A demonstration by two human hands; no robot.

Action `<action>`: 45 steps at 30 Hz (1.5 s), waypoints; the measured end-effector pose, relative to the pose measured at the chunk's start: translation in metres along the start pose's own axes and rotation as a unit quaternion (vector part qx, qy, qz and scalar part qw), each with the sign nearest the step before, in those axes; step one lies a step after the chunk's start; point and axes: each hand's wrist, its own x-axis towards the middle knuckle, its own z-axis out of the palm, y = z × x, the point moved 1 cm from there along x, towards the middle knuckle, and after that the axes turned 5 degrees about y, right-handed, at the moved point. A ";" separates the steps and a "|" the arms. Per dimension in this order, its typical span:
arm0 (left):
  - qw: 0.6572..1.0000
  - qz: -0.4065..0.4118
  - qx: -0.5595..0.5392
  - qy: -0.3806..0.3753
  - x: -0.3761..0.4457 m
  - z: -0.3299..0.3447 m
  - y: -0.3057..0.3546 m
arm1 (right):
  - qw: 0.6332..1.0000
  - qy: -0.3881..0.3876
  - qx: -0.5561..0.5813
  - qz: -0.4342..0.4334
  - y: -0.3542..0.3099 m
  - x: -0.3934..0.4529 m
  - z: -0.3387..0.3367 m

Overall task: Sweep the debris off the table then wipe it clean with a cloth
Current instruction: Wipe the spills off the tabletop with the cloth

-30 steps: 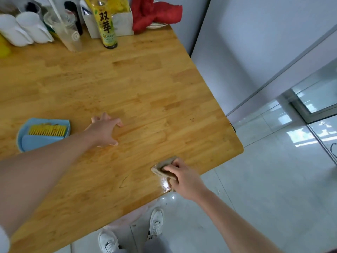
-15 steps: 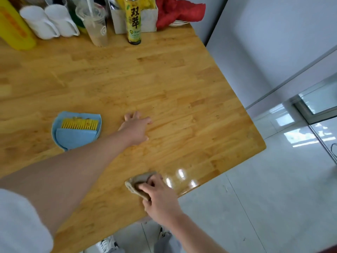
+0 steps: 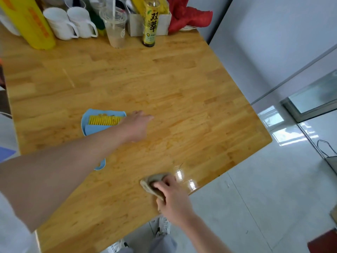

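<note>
right hand point(image 3: 174, 196) fingers point(image 3: 160, 185) curled, pressing cloth point(image 3: 155, 181) near table point(image 3: 164, 84) lower edge | left hand point(image 3: 136, 125) flat, mid-frame | sweeping apparently done: debris in dustpan point(image 3: 87, 126) | wiping under way, most remains

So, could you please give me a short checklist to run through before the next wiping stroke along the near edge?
1. Cloth under the right hand: ok, its fingers press it on the table.
2. Left hand bracing on the table: ok.
3. Dustpan clear of the cloth: ok, apart.
4. Debris swept up: ok, bits lie in the dustpan beside the brush.
5. Far-edge clutter, such as the bottle, out of reach: ok.
6. Surface clean: cannot tell.
</note>
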 end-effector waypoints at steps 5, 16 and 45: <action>0.997 0.013 0.066 0.037 0.010 -0.019 -0.011 | 0.981 0.097 -0.015 0.167 0.080 0.060 -0.065; 0.994 -0.104 0.015 0.029 0.074 -0.051 -0.050 | 0.992 -0.057 -0.074 -0.083 0.048 0.108 -0.066; 0.970 -0.212 -0.011 -0.117 0.099 -0.081 -0.076 | 0.990 -0.076 -0.036 -0.111 0.043 0.259 -0.106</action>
